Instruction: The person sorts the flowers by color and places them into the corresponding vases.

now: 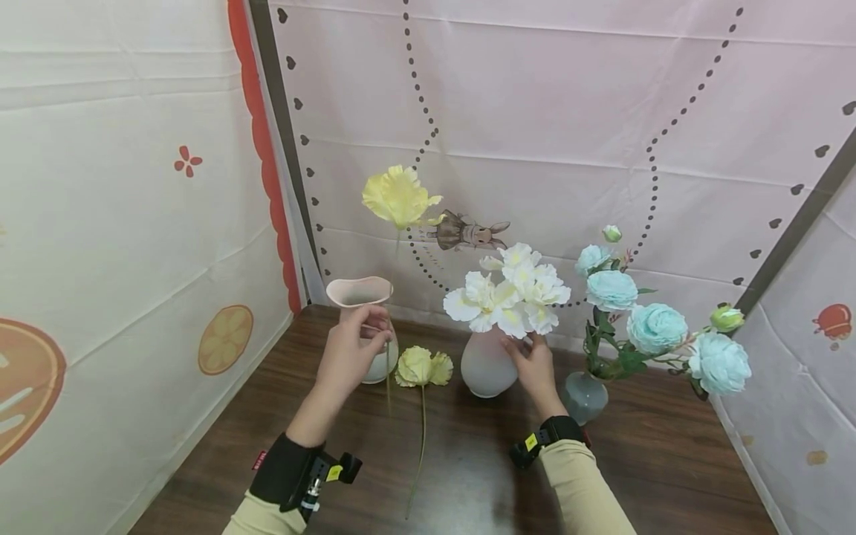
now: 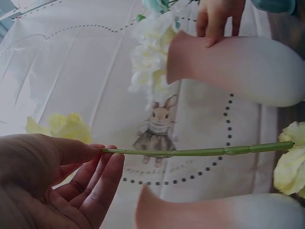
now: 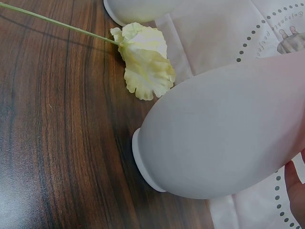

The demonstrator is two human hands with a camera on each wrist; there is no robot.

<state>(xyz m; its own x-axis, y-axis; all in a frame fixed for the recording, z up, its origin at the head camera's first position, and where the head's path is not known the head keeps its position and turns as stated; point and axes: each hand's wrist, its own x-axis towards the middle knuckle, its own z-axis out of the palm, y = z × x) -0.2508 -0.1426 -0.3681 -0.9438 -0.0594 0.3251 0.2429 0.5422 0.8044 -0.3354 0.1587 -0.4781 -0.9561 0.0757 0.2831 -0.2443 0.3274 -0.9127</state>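
My left hand pinches the green stem of a yellow flower between thumb and fingertips. The blossom stands above the hand, and the stem's lower end hangs down. Just behind that hand is a pink-and-white vase with a wavy rim, partly hidden. My right hand holds the neck of a second pink-and-white vase, which stands upright with white flowers in it. Between the two vases, another yellow flower lies on the table, its stem toward me.
At the right, a small grey-blue vase holds blue flowers that lean out to the right. The dark wooden table is bordered by printed cloth at the back and both sides.
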